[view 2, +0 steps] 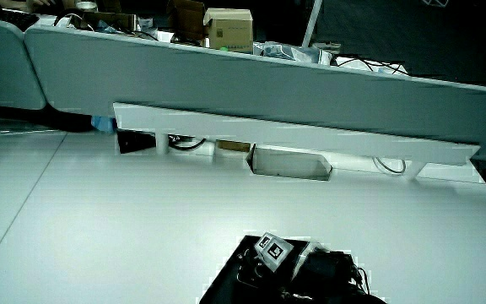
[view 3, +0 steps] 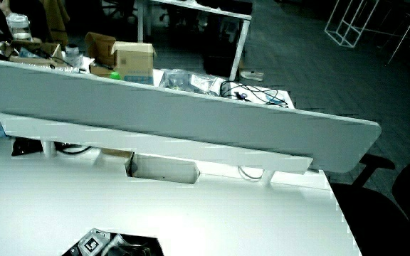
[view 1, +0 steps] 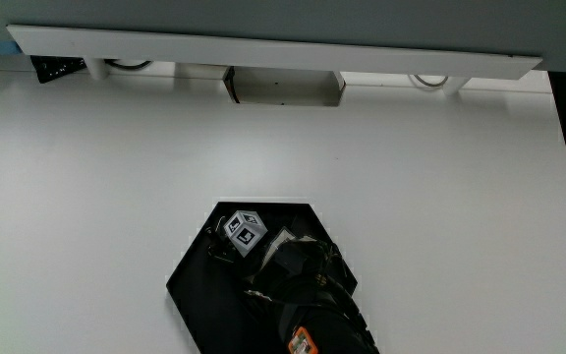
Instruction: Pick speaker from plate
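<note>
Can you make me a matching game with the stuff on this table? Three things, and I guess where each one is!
Things:
1. black six-sided plate
2. small patterned cube
3. black-gloved hand

Places:
A. on the back of the glove
B. over the plate
C. lying flat on the white table, at the edge nearest the person

Pairs: 1-C, 2-A, 3-B

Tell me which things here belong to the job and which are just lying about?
Job:
- black plate
- hand, over the plate
- speaker: hidden, cannot be made out

Lying about:
- cardboard boxes past the low partition
- cables there
- recessed box at the table's edge
</note>
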Demonstrator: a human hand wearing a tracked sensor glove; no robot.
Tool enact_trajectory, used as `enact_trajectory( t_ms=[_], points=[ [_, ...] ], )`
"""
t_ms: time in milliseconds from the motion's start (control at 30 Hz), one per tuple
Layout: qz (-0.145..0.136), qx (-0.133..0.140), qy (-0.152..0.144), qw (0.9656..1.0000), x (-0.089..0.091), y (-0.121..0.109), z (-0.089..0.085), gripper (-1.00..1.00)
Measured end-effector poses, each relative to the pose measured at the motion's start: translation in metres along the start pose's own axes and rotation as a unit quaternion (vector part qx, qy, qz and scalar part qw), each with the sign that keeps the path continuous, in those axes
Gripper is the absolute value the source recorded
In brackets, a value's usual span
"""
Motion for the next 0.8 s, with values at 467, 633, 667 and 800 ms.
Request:
enact_trajectory(
  t_ms=[467, 633, 667, 800],
  points=[
    [0.015, 0.06, 0.026, 0.9977, -0.001, -0.03, 0.007, 1.0],
    [0.033, 0.118, 0.027, 0.9921, -0.005, -0.05, 0.027, 1.0],
    [0.033, 0.121, 0.027, 0.9918, -0.004, -0.052, 0.029, 1.0],
    [0.027, 0.167, 0.031, 0.9851, 0.009, -0.068, 0.042, 1.0]
  ],
)
